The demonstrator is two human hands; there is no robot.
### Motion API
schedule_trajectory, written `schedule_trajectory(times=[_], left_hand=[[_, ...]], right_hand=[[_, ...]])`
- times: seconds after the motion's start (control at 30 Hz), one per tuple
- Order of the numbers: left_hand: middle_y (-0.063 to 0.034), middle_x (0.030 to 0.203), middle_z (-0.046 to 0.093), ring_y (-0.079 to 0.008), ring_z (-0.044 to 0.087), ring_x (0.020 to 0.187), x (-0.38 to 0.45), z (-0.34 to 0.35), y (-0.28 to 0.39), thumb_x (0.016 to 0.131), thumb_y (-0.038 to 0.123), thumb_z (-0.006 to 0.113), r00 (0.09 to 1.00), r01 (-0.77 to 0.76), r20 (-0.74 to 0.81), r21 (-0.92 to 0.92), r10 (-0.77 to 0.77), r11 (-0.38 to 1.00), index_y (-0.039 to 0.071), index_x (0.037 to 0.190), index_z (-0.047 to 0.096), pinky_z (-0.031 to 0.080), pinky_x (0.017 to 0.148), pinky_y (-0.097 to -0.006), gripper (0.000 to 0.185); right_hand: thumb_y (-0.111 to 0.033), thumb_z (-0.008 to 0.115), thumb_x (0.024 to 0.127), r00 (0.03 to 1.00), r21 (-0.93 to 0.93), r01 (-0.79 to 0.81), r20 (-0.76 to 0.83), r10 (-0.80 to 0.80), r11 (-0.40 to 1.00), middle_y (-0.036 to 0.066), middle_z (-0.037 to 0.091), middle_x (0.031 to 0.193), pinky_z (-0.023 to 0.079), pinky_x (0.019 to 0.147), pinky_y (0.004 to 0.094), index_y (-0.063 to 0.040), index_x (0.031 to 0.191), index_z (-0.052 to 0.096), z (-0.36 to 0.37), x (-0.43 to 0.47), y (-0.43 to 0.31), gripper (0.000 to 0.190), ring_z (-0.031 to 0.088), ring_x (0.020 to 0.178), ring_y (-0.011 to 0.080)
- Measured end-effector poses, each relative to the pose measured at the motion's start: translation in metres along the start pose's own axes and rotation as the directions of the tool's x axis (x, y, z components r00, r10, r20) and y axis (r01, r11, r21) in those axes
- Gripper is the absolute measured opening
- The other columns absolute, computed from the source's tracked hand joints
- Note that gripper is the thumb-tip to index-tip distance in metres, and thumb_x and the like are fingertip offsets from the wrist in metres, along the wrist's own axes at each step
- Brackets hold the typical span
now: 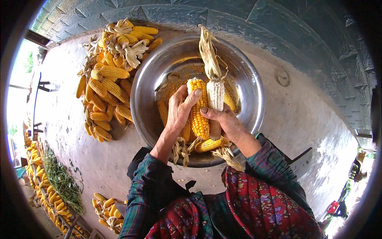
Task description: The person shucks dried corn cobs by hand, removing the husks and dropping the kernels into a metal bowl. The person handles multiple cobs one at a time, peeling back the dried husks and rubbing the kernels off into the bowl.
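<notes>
My left hand (178, 111) grips an ear of dried yellow corn (199, 119), its thumb along the upper kernels. In my right hand (231, 124) is a white, bare corncob (215, 93) with dry husk (209, 55) at its far end. My right thumb presses on the ear's kernels, and ear and cob lie side by side. A brown lower piece below the cob is partly covered, so I cannot tell what it is. Both hands are over a wide steel basin (252, 80). Loose kernels (191, 70) and several ears, including a husked one (209, 145), lie inside it.
A large heap of corn ears (112, 85) lies on the concrete floor (298, 113) left of the basin. Another small pile (109, 210) is at lower left. Farther left are green cut plants (64, 182) and a long row of corn (49, 194). A bluish panel (226, 21) stands beyond the basin.
</notes>
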State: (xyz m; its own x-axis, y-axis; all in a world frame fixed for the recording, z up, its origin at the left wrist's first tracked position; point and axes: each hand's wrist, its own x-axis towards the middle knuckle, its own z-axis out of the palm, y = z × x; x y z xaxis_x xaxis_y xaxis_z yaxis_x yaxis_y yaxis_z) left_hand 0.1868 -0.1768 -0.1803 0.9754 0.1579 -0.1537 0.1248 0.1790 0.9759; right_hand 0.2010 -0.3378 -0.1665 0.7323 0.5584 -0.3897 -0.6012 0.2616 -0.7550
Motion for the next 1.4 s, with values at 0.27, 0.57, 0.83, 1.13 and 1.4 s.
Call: schedule_trajectory(times=[0.27,0.57,0.83,1.13,1.4], left_hand=[[-0.0041,0.085,0.059,-0.0117,0.051,0.078,0.001,-0.006,-0.034,0.099,0.029,0.047,0.987,-0.085,-0.122,0.12,0.1,0.989,-0.007,0.109,0.058,0.043,0.072,-0.0287,0.039],[0.0021,0.083,0.054,-0.0082,0.045,0.076,0.006,-0.001,0.001,0.097,0.043,0.054,0.993,0.035,-0.115,0.003,-0.035,0.999,0.0,0.091,0.059,0.039,0.067,-0.0263,0.044],[0.0004,0.077,0.054,-0.0075,0.045,0.072,0.009,-0.004,-0.024,0.1,0.027,0.048,0.961,-0.101,-0.241,0.138,0.132,0.985,-0.004,0.097,0.06,0.04,0.063,-0.0268,0.033],[-0.0132,0.085,0.062,-0.0164,0.055,0.079,0.007,-0.005,-0.02,0.097,0.039,0.056,0.993,-0.094,-0.052,0.251,0.11,0.963,-0.004,0.107,0.057,0.045,0.074,-0.0316,0.045],[-0.0126,0.104,0.063,-0.0186,0.058,0.097,0.011,-0.003,-0.025,0.092,0.031,0.066,0.97,-0.146,-0.156,0.244,0.188,0.959,0.0,0.124,0.056,0.047,0.086,-0.0323,0.045]], right_hand=[[-0.016,0.073,0.085,0.999,0.119,-0.048,0.029,0.045,0.992,0.004,0.064,0.111,0.051,0.089,0.0323,-0.002,0.127,0.054,-0.004,-0.002,-0.002,0.048,0.062,0.101,0.015],[-0.013,0.074,0.084,0.99,-0.198,0.141,0.049,-0.133,0.97,0.004,0.065,0.11,0.049,0.09,0.0283,-0.001,0.125,0.057,-0.001,-0.007,-0.002,0.046,0.061,0.1,0.0123],[-0.018,0.075,0.085,0.999,-0.065,0.045,0.033,-0.043,0.997,0.003,0.065,0.108,0.051,0.088,0.029,-0.002,0.122,0.058,0.001,-0.006,-0.003,0.044,0.062,0.098,0.013],[-0.015,0.074,0.085,0.993,-0.116,0.117,-0.013,-0.12,0.986,0.003,0.066,0.112,0.048,0.092,0.0284,-0.002,0.125,0.059,0.001,-0.008,0.002,0.045,0.061,0.103,0.0122],[-0.014,0.072,0.085,0.924,-0.415,0.34,-0.018,-0.381,0.844,0.007,0.066,0.114,0.047,0.094,0.0301,0.0,0.125,0.057,-0.007,0.01,-0.009,0.045,0.061,0.105,0.0165]])
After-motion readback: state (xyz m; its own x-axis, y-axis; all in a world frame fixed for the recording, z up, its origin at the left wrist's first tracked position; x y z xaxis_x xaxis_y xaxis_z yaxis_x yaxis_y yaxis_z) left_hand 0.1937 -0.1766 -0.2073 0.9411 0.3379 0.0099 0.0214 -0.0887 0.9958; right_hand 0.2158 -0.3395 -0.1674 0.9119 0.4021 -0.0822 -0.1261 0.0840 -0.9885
